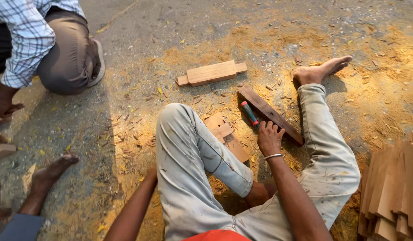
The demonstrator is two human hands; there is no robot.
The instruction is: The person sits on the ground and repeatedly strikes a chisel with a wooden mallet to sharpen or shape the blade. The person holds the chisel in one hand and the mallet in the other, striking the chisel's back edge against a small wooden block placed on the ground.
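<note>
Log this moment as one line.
right hand: resting on dark wood block, beside red-and-green tool | left hand: hidden behind knee | ground: sawdust, tenoned block

A: State the condition of the left hand.
B: Concealed behind the raised knee in pale stained trousers (184, 147); its grip cannot be determined.
A: The stack of tan cut wooden boards (394, 187)?
B: Truncated by the right and bottom edges.
A: The kneeling person in a checked blue-and-white shirt (27, 31)?
B: Cropped at top-left; the hand (1, 105) covers a dark object, unidentifiable.
</note>
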